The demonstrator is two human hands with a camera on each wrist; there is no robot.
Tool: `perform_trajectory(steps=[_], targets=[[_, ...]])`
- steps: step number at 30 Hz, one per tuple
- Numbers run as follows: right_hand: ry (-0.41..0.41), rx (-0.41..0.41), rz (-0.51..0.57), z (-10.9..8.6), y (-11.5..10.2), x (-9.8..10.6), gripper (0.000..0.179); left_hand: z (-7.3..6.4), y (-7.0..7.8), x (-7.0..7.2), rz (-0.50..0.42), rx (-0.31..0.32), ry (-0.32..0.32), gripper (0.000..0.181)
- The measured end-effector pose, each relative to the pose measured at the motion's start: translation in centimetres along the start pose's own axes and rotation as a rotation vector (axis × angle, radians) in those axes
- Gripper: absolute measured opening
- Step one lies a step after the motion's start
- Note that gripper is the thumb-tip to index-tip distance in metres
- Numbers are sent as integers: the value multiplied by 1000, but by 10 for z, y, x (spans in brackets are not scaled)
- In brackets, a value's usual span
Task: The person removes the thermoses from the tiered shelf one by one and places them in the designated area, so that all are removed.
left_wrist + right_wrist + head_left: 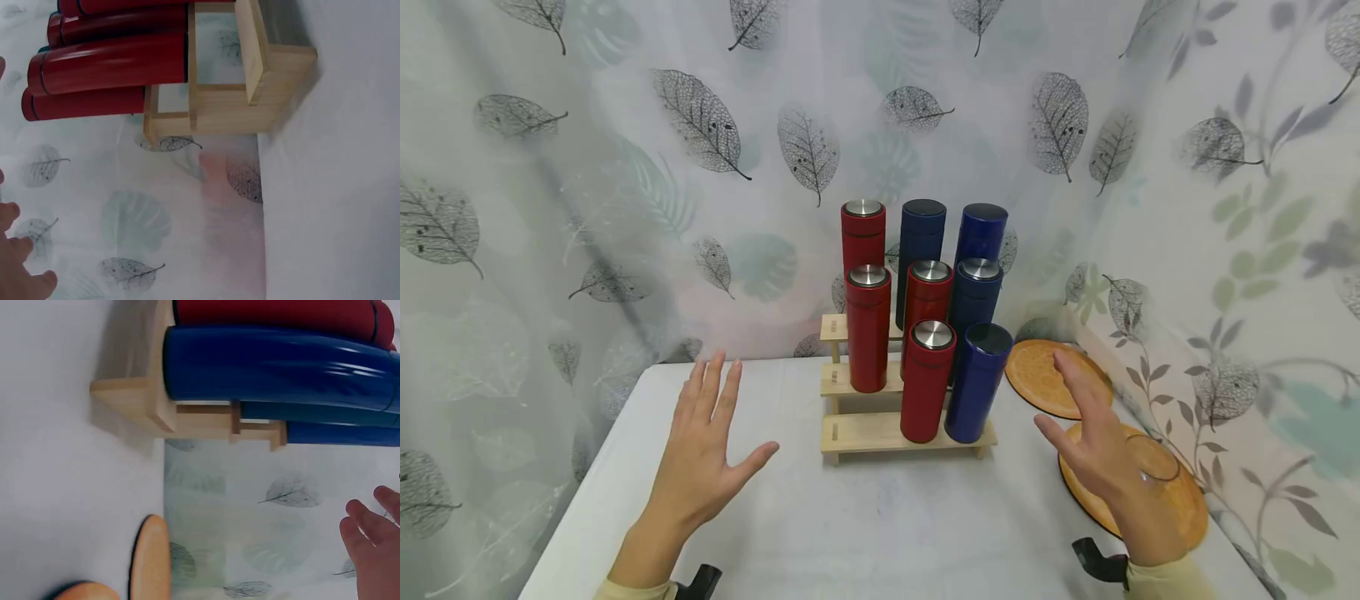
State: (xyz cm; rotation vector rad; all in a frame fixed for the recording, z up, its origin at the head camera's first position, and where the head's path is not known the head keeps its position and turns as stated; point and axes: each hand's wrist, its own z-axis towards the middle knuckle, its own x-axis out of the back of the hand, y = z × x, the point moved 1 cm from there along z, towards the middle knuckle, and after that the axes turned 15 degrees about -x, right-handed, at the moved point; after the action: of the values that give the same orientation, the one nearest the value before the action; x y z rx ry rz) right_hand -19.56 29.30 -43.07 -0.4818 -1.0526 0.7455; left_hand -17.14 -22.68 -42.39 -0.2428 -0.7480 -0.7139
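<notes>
A wooden three-step rack (859, 429) holds several tall thermos bottles. On its front step stand a red thermos (928, 387) with a silver lid top and a shiny blue thermos (976, 385), which leans slightly in the head view. Red and dark blue bottles fill much of the two steps behind. My left hand (700, 454) hovers left of the rack, fingers straight and thumb spread, holding nothing. To the rack's right, my right hand (1096, 450) is raised with fingers extended and thumb apart, also holding nothing. It overlaps a round orange board in the head view.
Two round orange boards with dark rims, a far one (1037, 379) and a near one (1187, 508), lie along the table's right side. A leaf-patterned curtain (760, 217) hangs behind the white table (820, 533) and along its sides.
</notes>
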Motion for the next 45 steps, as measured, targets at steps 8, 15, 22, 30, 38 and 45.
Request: perform_trajectory(steps=[8, 15, 22, 30, 38, 45], targets=[[-29, -91, 85, 3, 21, -25, 95, -3, 10, -21, -105, 11, 35, 100], [-85, -151, 204, 3, 38, -42, 93, -2, 16, -32, -199, 10, 89, 97], [-119, -173, 300, 1, 56, -64, 86, 3, 28, -51, -328, 84, 122, 93], [-152, -253, 315, -3, 71, -88, 77, 18, 35, -74, -414, 118, 146, 87], [-207, -322, 408, -10, 85, -99, 74, 37, 25, -98, -521, 118, 190, 75], [-261, -369, 420, -12, 92, -106, 69, 43, 25, -112, -593, 105, 243, 73]])
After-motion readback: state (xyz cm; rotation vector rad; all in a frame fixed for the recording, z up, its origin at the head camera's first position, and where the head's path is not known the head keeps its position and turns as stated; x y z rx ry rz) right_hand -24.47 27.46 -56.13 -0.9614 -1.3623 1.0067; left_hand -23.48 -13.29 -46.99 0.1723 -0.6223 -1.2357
